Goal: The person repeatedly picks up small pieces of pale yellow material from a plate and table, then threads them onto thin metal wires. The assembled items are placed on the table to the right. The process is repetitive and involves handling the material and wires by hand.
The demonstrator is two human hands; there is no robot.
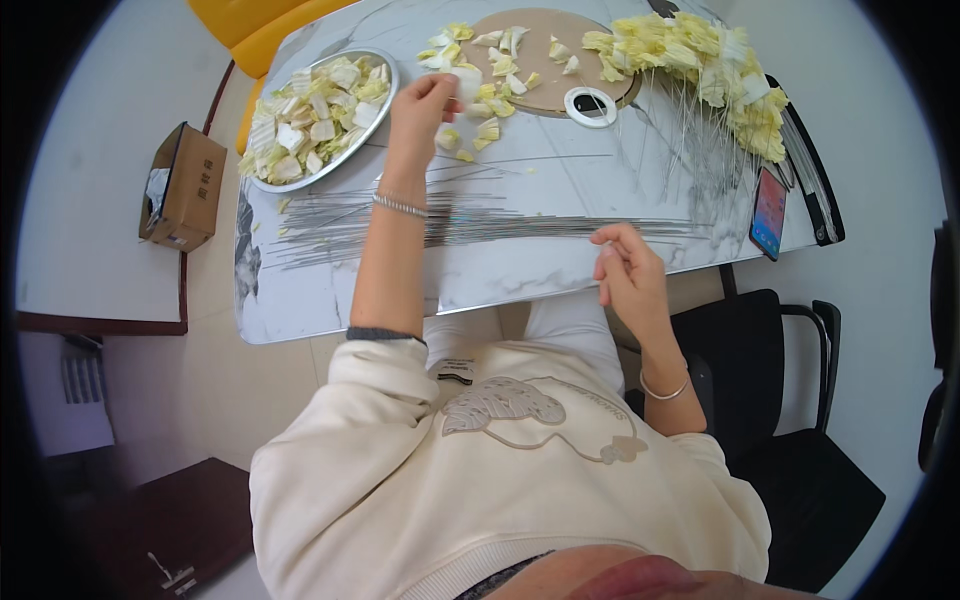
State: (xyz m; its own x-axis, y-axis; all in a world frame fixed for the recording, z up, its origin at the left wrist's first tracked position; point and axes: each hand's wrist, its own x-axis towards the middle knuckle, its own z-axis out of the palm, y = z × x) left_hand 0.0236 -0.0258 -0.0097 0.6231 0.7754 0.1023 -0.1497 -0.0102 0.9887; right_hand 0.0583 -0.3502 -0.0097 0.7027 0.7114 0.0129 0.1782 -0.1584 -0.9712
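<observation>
My left hand (426, 105) pinches a pale napa cabbage piece (468, 84) at its fingertips, above the table's far side. More cut cabbage (322, 112) fills a round metal tray (388, 75) at the left, and loose pieces (504, 64) lie on and beside a round board (551, 26). A long pile of thin metal skewers (517, 227) crosses the table. Just over its right part is my right hand (631, 277), fingers curled; whether a thin skewer is between them cannot be made out. Skewered cabbage leaves (675, 45) are bunched at the far right, their metal shafts pointing towards me.
On the marble-patterned table (330, 300), a white-rimmed round object (591, 107) sits at the board's near edge. A smartphone (769, 214) lies near the right edge, beside a long black-framed item (810, 172). A cardboard box (187, 187) stands left; a black chair (739, 360) is at right.
</observation>
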